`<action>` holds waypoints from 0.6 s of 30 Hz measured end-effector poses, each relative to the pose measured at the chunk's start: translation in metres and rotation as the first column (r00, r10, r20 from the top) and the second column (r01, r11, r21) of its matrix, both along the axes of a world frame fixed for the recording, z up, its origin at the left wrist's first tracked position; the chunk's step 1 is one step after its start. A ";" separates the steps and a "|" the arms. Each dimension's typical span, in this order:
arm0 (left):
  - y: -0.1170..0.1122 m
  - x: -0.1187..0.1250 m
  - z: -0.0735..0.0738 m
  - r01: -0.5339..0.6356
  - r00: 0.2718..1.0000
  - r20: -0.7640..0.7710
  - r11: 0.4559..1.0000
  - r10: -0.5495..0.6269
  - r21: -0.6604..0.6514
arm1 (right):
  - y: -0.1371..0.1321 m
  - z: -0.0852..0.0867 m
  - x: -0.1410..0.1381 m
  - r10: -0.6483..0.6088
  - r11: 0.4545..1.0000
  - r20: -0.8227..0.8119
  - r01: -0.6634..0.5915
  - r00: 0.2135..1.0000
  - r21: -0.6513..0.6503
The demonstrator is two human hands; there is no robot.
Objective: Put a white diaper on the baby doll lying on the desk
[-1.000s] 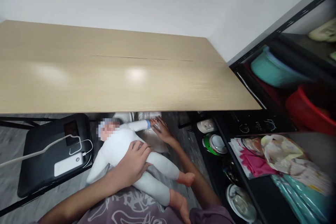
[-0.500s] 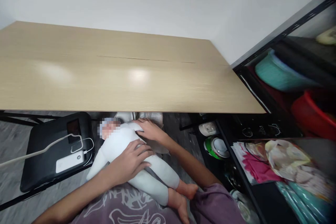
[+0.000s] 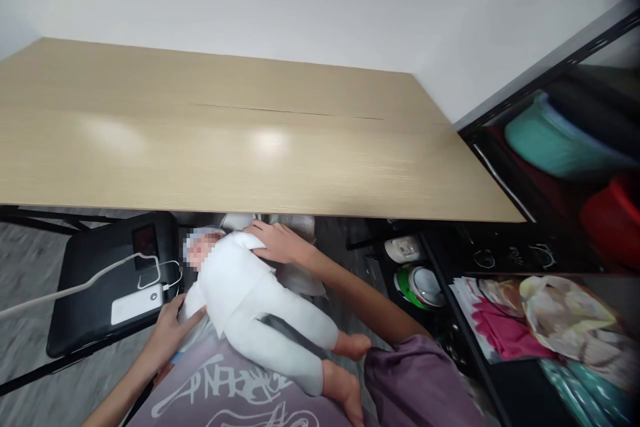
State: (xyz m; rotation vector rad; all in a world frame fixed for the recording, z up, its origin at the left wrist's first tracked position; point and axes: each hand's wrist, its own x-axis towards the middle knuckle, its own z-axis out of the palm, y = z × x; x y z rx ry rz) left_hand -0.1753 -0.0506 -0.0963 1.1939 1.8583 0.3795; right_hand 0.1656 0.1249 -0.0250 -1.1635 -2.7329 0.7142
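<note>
A baby doll [image 3: 245, 293] in a white long-sleeved top, white trousers and a light cap lies face up and slanted across my lap. Its head points to the far left and its bare feet to the lower right. My left hand [image 3: 173, 327] grips the near sleeve, thumb and fingers on either side of it. On the far side, my right hand [image 3: 277, 240] is wrapped over the other sleeve; its fingertips are partly hidden. The top's hem lies loose over the waist.
A wooden table [image 3: 260, 167] stands in front, its edge just beyond the doll. To the left, a black stool [image 3: 90, 307] bears a white power bank [image 3: 137, 304] with cables. Black shelves on the right hold a teal basin [image 3: 555, 140], a red basin [image 3: 615, 220] and plastic bags [image 3: 565, 313].
My left hand has moved from the doll's thighs leftward to its near sleeve and taken hold of it. My right hand remains at the far sleeve. The doll's top and legs have shifted slightly.
</note>
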 end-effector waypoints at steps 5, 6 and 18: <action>-0.008 0.006 0.015 0.069 0.992 -0.111 0.988 -0.053 0.141 | -0.003 0.025 0.006 0.076 0.995 -0.006 -0.075 0.997 0.062; -0.012 0.008 0.020 0.076 0.991 -0.120 0.980 -0.054 0.183 | -0.006 0.031 0.011 0.087 0.994 -0.042 -0.084 0.995 0.065; 0.006 0.041 0.101 0.225 0.974 -0.089 0.886 -0.207 0.404 | -0.068 0.064 0.092 -0.191 0.876 -0.362 0.325 0.912 0.357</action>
